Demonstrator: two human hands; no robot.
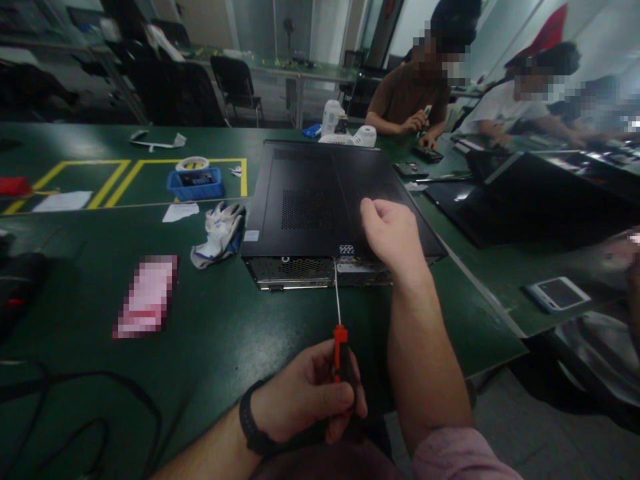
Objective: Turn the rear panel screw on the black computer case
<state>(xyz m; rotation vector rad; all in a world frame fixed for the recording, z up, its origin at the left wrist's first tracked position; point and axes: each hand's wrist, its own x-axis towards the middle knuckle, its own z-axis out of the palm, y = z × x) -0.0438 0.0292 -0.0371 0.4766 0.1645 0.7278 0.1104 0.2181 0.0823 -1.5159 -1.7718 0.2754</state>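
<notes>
A black desktop computer case (320, 193) lies flat on the green table (215, 333), its rear panel facing me. My left hand (313, 393) grips a screwdriver (340, 320) with a red and black handle; the thin shaft reaches forward to the case's rear edge near its top middle. My right hand (393, 233) rests on the case's top cover near the rear right corner, fingers curled loosely. A black band sits on my left wrist.
White work gloves (220, 233) lie left of the case. A blue tray (195, 183) and a tape roll (192, 163) sit inside yellow floor-tape markings. Other people work at the far right. A phone (557, 293) lies near the table's right edge, cables at front left.
</notes>
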